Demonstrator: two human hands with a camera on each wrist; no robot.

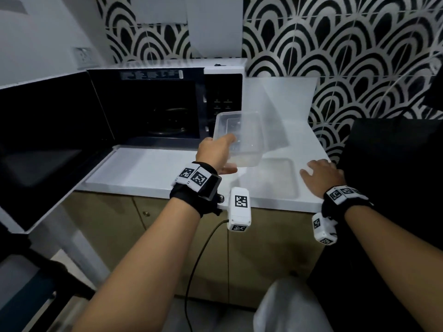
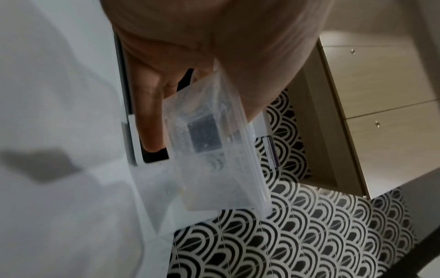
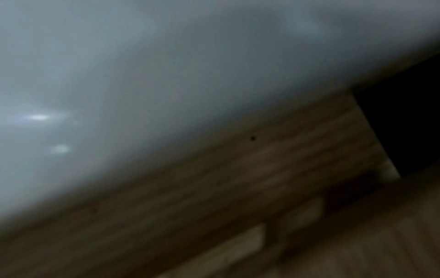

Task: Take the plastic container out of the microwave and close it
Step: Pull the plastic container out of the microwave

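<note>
Left hand [image 1: 217, 152] gripping clear plastic container [image 1: 242, 137]; right hand [image 1: 322, 177] flat, fingers straight, wrist view blurred dark.

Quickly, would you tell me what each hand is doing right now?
Left hand: grips the clear plastic container, held above the counter.
Right hand: open, resting flat on the counter.

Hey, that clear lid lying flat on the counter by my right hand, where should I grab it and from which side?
Pinch the lid at its right rim, coming from the right where your right hand rests. It lies flat and thin on the counter, so only an edge gives purchase.
</note>
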